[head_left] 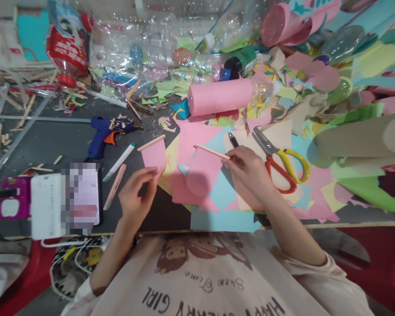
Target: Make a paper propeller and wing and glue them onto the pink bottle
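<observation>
My left hand pinches the lower edge of a small pink paper piece. A wooden stick runs along that paper's top edge. My right hand pinches the right end of a second wooden stick, held slanted above pink paper sheets. Whether pink paper is joined to this stick I cannot tell. Beside my right hand lie a black pen and scissors with red and yellow handles. A peach marker and a white marker lie left of my left hand.
A blue glue gun lies at the left, near a phone. Behind the sheets rests a pink-wrapped bottle among paper scraps. Clear plastic bottles crowd the back. The table edge runs close to my body.
</observation>
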Motion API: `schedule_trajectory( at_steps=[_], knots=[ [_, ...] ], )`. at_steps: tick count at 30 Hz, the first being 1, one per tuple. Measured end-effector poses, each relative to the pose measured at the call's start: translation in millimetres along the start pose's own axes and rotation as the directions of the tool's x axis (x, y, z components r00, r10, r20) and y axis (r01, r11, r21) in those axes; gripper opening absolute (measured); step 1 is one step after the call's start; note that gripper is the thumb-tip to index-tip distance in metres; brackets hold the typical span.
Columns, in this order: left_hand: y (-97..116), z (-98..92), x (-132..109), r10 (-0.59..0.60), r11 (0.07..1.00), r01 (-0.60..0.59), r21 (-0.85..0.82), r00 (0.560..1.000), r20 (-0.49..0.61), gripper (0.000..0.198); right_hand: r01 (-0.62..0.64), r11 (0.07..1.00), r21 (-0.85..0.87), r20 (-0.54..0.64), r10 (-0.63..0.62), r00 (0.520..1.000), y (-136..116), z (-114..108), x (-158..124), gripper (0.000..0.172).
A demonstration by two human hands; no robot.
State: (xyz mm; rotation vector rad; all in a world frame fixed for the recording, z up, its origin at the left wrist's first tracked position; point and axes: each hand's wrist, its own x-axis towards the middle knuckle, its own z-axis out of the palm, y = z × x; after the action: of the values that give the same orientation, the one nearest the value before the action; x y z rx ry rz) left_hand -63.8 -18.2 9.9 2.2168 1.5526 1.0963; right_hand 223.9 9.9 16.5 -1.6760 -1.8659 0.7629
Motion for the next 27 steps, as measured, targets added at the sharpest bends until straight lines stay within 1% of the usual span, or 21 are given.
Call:
schedule_trajectory(
  at_steps=[1,3,4,6,8,10,11,12,14,17,19,21,23,25,27],
  knots=[
    [3,0.8,2,0.072,0.997,-0.072,-0.003,0.997,0.040,0.007,0.019,0.999,-0.038,0.004,-0.019,1.000,0,3,-1,0.014],
    [8,2.9,6,0.197,0.980,-0.198,-0.005,0.971,0.135,0.003,0.044,0.993,-0.109,-0.004,-0.045,0.999,-1,9,-3,0.015],
    [10,4.0,8,0.236,0.971,-0.238,-0.009,0.955,0.181,0.005,0.050,0.990,-0.131,-0.013,-0.053,0.999,-3,10,-3,0.016],
    [14,6.6,14,0.281,0.958,-0.284,-0.029,0.923,0.262,0.017,0.066,0.987,-0.150,-0.022,-0.070,0.997,-5,7,1,0.018],
    [17,9.9,20,0.315,0.947,-0.317,-0.046,0.895,0.316,0.023,0.102,0.976,-0.192,-0.023,-0.109,0.994,-8,-4,11,0.019],
    [19,14.3,24,0.340,0.936,-0.351,-0.030,0.875,0.344,0.021,0.143,0.944,-0.297,-0.008,-0.152,0.988,-9,-20,29,0.020],
    [20,16.7,25,0.351,0.929,-0.369,-0.019,0.865,0.357,0.020,0.145,0.925,-0.352,-0.008,-0.158,0.987,-10,-28,40,0.022],
    [21,19.0,26,0.364,0.922,-0.388,-0.011,0.854,0.373,0.019,0.151,0.902,-0.404,-0.003,-0.166,0.986,-10,-35,51,0.028],
    [23,22.7,26,0.386,0.907,-0.420,-0.014,0.820,0.423,0.020,0.156,0.854,-0.497,0.014,-0.172,0.985,-9,-44,74,0.045],
    [25,25.3,24,0.393,0.896,-0.442,-0.028,0.765,0.509,0.024,0.154,0.812,-0.562,0.051,-0.151,0.987,-3,-43,100,0.070],
    [24,25.9,20,0.373,0.898,-0.439,-0.019,0.739,0.561,0.028,0.176,0.819,-0.547,0.085,-0.155,0.984,1,-36,111,0.075],
    [21,26.6,17,0.343,0.901,-0.434,0.001,0.712,0.613,0.033,0.161,0.847,-0.506,0.064,-0.149,0.987,3,-32,115,0.069],
    [18,27.3,13,0.314,0.902,-0.431,0.024,0.693,0.649,0.037,0.126,0.867,-0.482,0.027,-0.129,0.991,2,-33,115,0.063],
    [15,27.7,11,0.285,0.906,-0.420,0.048,0.690,0.665,0.041,0.094,0.862,-0.498,0.004,-0.106,0.994,-1,-43,112,0.061],
    [12,27.4,11,0.260,0.913,-0.403,0.066,0.697,0.668,0.046,0.062,0.845,-0.531,-0.038,-0.096,0.995,-5,-56,107,0.058]
  ],
)
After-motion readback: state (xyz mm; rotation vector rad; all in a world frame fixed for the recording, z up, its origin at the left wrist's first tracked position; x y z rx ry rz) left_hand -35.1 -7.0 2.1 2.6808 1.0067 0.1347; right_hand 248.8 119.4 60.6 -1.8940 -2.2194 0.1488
